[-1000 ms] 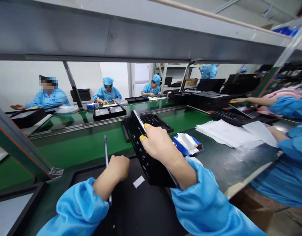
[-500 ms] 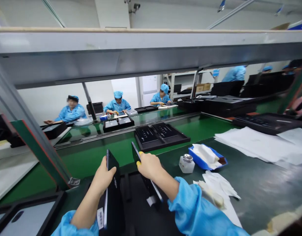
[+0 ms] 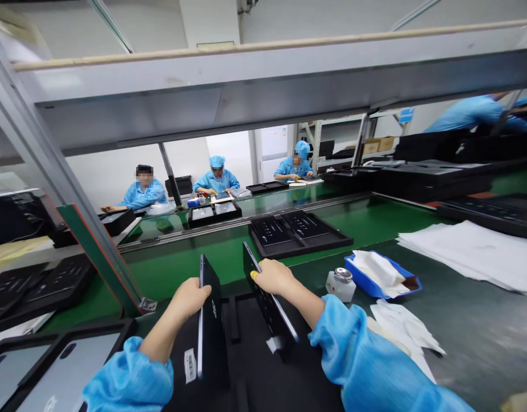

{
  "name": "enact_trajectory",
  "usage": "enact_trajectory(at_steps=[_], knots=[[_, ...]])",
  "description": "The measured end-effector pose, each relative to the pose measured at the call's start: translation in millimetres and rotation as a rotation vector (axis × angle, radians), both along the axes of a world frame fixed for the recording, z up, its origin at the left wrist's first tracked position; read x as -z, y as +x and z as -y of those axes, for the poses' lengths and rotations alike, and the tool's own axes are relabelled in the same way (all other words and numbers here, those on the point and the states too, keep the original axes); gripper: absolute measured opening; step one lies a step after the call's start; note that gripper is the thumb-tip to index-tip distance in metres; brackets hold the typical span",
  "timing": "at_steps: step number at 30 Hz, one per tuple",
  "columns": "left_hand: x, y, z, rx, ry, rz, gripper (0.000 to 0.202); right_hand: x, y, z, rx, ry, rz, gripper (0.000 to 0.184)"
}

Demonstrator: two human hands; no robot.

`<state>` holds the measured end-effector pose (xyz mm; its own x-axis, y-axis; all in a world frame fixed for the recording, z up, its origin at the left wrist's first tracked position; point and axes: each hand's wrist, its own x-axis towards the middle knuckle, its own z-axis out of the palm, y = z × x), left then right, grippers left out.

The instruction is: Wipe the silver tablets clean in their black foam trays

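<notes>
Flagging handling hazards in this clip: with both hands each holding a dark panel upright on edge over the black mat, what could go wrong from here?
1. The left hand and right hand each grip a thin slab by its top only; the left panel or the right panel might tip or slip.
2. The panels stand close together and could knock edges.
3. The small bottle sits near the right sleeve, which might topple it.
</notes>
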<state>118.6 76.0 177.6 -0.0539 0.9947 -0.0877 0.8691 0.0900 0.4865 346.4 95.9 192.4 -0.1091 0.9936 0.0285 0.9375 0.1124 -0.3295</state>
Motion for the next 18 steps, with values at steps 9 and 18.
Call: enact_trajectory(at_steps=[9, 18], knots=[[2.8, 20, 61, -0.237, 0.393, -0.256, 0.055, 28.4, 8, 45, 0.071, 0.355, -0.175, 0.033], [87.0, 52, 115, -0.223, 0.601, -0.427, 0.053, 129.4, 19, 93, -0.232, 0.848, -0.269, 0.031]])
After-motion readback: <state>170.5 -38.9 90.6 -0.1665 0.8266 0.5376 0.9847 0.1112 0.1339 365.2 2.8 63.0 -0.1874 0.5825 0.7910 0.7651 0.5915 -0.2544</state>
